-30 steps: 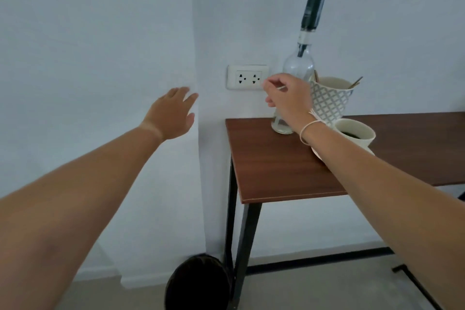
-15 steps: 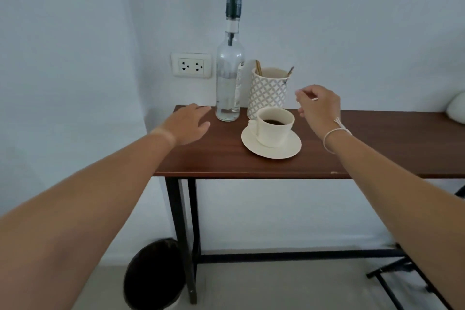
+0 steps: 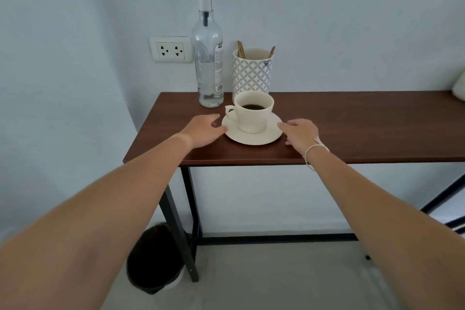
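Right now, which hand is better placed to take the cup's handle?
Left: the handle points toward the left hand beside the saucer; the right hand sits on the opposite side.

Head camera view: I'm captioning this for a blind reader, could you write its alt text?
A person's left hand and right hand flank a white saucer at its rim, with a cup of dark coffee on it, on a brown table. Behind stand a clear bottle and a patterned holder, beside a wall socket.
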Motion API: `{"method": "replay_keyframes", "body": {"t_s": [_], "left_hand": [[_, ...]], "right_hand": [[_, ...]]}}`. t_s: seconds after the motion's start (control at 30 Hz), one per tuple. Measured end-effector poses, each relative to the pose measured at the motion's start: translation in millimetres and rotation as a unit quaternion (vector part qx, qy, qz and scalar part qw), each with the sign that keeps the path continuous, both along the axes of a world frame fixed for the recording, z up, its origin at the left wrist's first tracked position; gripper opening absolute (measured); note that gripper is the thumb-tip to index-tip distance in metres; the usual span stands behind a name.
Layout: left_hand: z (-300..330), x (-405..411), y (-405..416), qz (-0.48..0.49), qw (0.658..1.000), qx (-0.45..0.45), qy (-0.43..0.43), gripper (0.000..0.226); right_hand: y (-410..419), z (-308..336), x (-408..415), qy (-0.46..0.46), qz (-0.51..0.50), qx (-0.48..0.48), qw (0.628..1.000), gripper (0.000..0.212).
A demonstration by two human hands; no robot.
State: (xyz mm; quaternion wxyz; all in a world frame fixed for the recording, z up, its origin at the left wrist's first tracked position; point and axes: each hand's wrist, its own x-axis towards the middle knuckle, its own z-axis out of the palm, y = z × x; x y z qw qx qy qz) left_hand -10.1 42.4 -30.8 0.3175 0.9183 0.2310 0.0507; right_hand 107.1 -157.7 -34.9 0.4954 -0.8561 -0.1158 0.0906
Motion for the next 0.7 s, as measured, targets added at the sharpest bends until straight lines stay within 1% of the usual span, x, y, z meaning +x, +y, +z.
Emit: {"method": "replay_keyframes", "body": {"t_s": [0.07, 0.13, 0.17, 0.3, 0.37, 0.47, 0.57, 0.7], "left_hand": [[0, 7, -4, -0.007, 0.999, -0.047, -0.004, 0.059], [-2, 14, -6, -0.013, 0.996, -0.088, -0.014, 0.052], [-3, 18, -5, -0.007, 0.994, -0.107, -0.018, 0.054], [-5, 29, 3, 0.022, 0.984, -0.176, 0.004, 0.083], [-5, 35, 4, 0.030, 0.981, -0.190, 0.019, 0.081], [-4, 41, 1, 0.052, 0.974, -0.218, 0.021, 0.064], [-3, 46, -1, 0.073, 0.970, -0.230, 0.020, 0.069], [-2, 55, -7, 0.083, 0.972, -0.221, 0.013, 0.065]], "right_hand": [[4, 3, 4, 0.034, 0.019, -0.017, 0.999, 0.051], [8, 4, 11, 0.054, 0.028, -0.026, 0.998, 0.054], [11, 5, 15, 0.064, 0.027, -0.026, 0.997, 0.053], [18, 2, 27, 0.100, 0.035, -0.020, 0.994, 0.047], [21, 2, 31, 0.107, 0.046, -0.027, 0.993, 0.044], [24, 2, 34, 0.113, 0.051, -0.032, 0.992, 0.042], [29, 4, 35, 0.124, 0.053, -0.043, 0.990, 0.040], [30, 7, 41, 0.143, 0.059, -0.059, 0.986, 0.040]]}}
